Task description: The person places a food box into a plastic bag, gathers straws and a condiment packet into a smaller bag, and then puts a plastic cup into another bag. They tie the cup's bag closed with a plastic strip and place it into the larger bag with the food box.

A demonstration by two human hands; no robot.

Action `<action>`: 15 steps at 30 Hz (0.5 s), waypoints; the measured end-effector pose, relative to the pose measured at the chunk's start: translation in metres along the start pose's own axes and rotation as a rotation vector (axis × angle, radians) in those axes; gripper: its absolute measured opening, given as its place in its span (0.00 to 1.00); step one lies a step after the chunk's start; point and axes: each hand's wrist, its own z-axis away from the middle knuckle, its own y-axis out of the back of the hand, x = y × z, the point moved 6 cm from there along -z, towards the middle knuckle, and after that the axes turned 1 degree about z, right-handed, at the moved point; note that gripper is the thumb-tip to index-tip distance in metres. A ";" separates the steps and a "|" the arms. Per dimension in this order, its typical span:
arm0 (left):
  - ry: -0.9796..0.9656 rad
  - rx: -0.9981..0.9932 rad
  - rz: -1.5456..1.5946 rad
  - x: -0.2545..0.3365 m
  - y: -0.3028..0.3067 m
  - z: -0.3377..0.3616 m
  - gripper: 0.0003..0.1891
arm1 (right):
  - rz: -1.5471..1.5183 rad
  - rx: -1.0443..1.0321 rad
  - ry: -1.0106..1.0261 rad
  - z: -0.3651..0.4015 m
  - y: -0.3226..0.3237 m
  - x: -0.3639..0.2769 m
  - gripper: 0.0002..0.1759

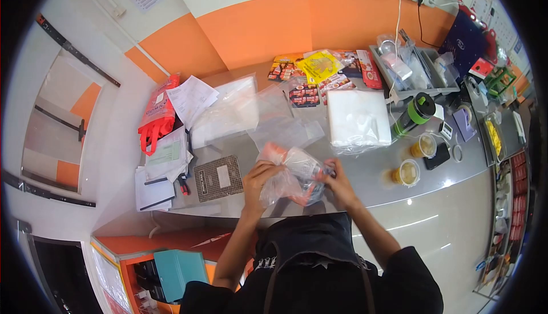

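Near the front edge of the grey table, a clear plastic bag point(301, 167) is bunched between my two hands. Orange and dark contents show through its film, but I cannot make out what they are. My left hand point(260, 181) is closed on the bag's left side. On the other side, the fingers of my right hand point(339, 181) are closed at the bag's right edge, beside a small dark part. Loose clear plastic bags point(294, 130) lie flat just beyond them.
A stack of white plastic bags point(358, 117) lies right of centre. Two amber drink cups point(406, 172), a black phone point(438, 156) and a green-black bottle point(415, 113) stand or lie at right. A brown patterned notebook point(218, 178) and a red bag point(158, 114) are at left.
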 end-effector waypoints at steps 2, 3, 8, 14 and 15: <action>0.030 0.101 0.037 -0.010 -0.013 0.002 0.18 | 0.069 0.247 0.173 0.038 -0.013 0.008 0.48; 0.040 0.148 0.058 -0.012 -0.019 0.001 0.17 | 0.171 0.203 0.176 0.048 -0.017 0.026 0.51; 0.077 0.026 0.181 -0.010 -0.059 0.005 0.16 | 0.286 -0.158 -0.006 0.044 0.012 0.089 0.54; 0.145 -0.039 0.257 -0.019 -0.086 0.028 0.13 | 0.524 0.171 0.437 -0.009 0.055 0.026 0.51; 0.123 -0.050 0.244 -0.014 -0.087 0.027 0.13 | 0.741 0.219 0.614 -0.015 0.056 0.011 0.51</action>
